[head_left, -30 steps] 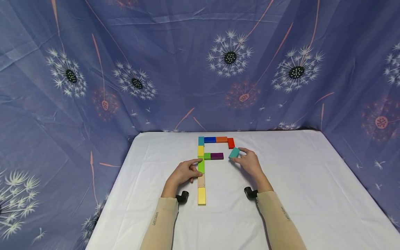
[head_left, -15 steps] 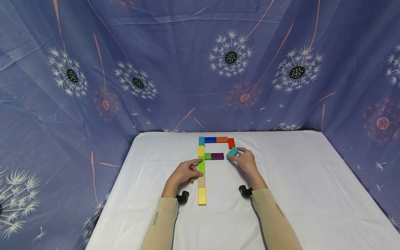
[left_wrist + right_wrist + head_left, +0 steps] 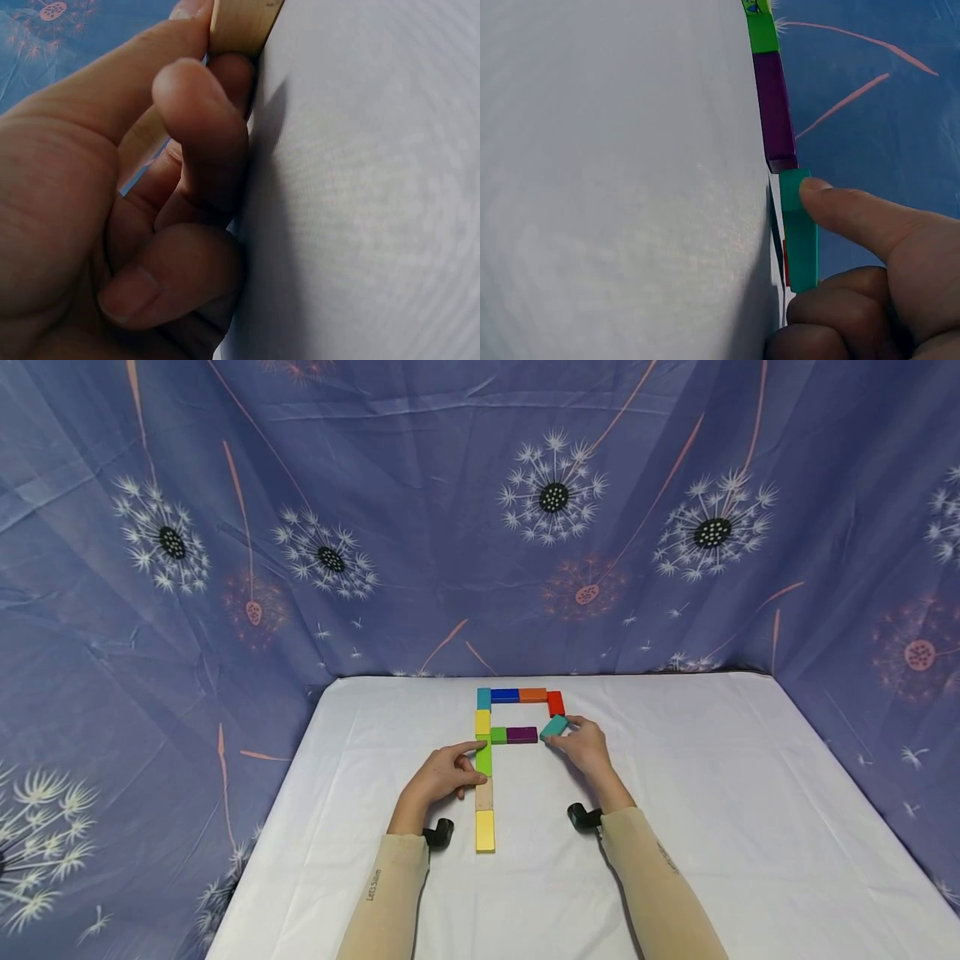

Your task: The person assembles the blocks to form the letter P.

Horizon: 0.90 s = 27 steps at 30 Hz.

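Observation:
My right hand (image 3: 590, 750) pinches a teal block (image 3: 553, 727) between thumb and fingers. The block is tilted, close to the right end of a purple block (image 3: 521, 735) and just below a red block (image 3: 556, 703). In the right wrist view, the thumb lies on the teal block (image 3: 799, 232), which has a shadow beside it on the cloth. My left hand (image 3: 444, 772) rests at the column's left side, index finger on a lime green block (image 3: 483, 762) and thumb near its join with a plain wooden block (image 3: 483, 794). Its other fingers are curled in the left wrist view.
The column continues with yellow blocks (image 3: 485, 832) and a blue-teal block (image 3: 483, 698) at its top. Dark blue (image 3: 505, 696) and orange (image 3: 532, 695) blocks run right from there. A small green block (image 3: 498, 736) joins the purple one. White cloth (image 3: 720, 793) covers the table; a dandelion-patterned curtain (image 3: 420, 527) stands behind.
My right hand has moved left with the teal block, bringing it nearer the purple block's end and turning it a little. My left hand has stayed in place.

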Motion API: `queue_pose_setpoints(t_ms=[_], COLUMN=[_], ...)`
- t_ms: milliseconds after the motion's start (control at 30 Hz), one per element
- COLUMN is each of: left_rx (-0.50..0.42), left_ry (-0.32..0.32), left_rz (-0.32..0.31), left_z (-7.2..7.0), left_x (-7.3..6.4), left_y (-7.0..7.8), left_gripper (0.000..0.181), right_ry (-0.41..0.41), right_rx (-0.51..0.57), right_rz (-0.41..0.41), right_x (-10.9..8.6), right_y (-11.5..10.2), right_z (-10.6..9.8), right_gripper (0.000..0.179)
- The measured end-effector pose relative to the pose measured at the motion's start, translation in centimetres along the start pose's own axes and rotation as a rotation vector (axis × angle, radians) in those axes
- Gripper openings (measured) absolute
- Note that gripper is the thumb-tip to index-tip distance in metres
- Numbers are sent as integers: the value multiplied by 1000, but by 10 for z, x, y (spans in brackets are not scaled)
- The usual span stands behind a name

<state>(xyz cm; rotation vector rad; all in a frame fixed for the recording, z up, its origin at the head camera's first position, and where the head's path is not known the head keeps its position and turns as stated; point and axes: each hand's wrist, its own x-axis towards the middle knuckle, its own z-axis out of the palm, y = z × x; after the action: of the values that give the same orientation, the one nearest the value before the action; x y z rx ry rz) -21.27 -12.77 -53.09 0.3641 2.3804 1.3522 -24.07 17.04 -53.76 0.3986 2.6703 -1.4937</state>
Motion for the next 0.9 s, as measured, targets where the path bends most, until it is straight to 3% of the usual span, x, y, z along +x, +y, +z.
queue_pose_setpoints(t_ms=[900], left_rx=[1], left_ry=[7], left_rz=[-17], left_z=[0], left_x=[0], left_y=[2], left_gripper=[68], right_ry=[5], right_rx=[-114], right_rz=[1], right_x=[2], right_y=[-2], right_z=[6], right_gripper=[76])
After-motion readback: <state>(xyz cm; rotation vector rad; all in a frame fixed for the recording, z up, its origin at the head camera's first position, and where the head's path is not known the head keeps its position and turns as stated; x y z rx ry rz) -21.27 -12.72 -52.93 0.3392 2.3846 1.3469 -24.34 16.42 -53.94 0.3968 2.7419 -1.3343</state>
